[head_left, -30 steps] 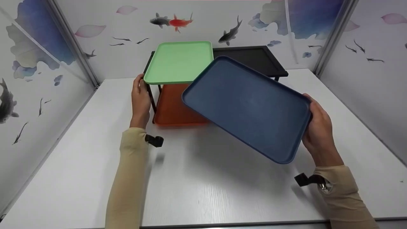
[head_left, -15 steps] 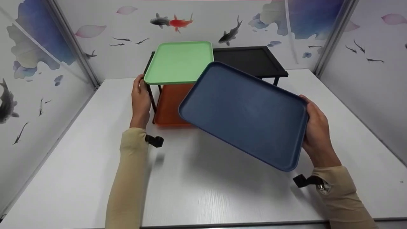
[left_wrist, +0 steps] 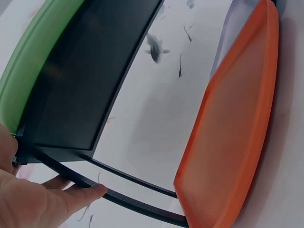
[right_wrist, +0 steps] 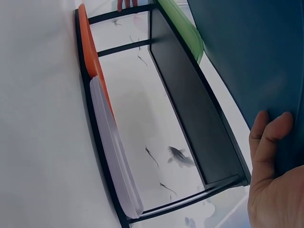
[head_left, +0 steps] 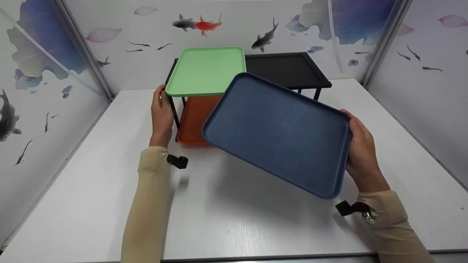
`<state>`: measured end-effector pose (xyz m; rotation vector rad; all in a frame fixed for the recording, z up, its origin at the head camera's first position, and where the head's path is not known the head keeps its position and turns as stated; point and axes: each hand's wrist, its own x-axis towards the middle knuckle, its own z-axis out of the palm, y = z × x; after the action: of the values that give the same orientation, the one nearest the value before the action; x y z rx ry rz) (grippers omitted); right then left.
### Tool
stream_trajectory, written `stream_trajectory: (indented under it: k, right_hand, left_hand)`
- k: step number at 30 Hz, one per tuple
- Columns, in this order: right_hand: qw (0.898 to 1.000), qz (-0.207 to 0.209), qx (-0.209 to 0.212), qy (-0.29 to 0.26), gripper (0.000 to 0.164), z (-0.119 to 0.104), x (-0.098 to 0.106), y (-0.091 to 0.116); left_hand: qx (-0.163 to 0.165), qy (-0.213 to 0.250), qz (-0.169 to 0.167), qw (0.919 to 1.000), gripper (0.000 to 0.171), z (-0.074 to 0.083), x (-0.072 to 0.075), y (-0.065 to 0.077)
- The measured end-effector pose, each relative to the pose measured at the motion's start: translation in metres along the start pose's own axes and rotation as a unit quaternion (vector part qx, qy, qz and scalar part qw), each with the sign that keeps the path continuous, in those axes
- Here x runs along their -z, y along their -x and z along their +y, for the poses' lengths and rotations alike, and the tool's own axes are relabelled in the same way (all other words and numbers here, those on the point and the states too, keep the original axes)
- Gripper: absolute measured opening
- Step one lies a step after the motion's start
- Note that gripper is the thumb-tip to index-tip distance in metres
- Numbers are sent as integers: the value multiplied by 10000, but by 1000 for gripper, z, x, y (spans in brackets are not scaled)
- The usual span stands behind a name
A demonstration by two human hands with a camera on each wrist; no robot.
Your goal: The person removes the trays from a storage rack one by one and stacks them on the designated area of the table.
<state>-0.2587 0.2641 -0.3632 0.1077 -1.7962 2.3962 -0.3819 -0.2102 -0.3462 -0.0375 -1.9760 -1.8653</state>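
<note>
My right hand (head_left: 362, 151) grips the right short edge of a blue rectangular tray (head_left: 278, 135). The tray hangs tilted above the table, its left end in front of a black two-level rack (head_left: 287, 69). Fingertips press the tray's underside in the right wrist view. At the rack's left front corner, my left hand (head_left: 162, 118) holds the black leg (left_wrist: 137, 204), with digits on both sides of it. A green tray (head_left: 206, 71) lies on the left half of the rack's top. Below, an orange tray (head_left: 193, 122) sits on the lower level, partly hidden by the blue tray.
Beside the orange tray on the lower level is a pale lavender tray (right_wrist: 114, 147), hidden in the head view. The right part of the rack's top shows bare black. A white table (head_left: 234, 226) lies under everything, with printed wall panels (head_left: 146, 25) at back and sides.
The blue tray and my right hand have shifted slightly left, and the tray has come down a little toward me. My left hand stays at the rack's leg.
</note>
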Motion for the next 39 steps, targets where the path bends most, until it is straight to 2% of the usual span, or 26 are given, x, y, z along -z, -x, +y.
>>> stream_trajectory:
  k: [13, 23, 39]
  right_hand:
    - [10000, -6, -34, 44, 53, 0, -2, 1]
    - [9997, -136, 87, 169, 54, 4, -4, 1]
    - [9993, -208, 6, 324, 53, 6, -6, 2]
  left_hand:
    - [-40, 124, -21, 9999, 46, -3, 0, -4]
    - [-147, 35, -33, 9999, 47, -2, 1, 0]
    - [-62, 65, -28, 10000, 47, -2, 0, 0]
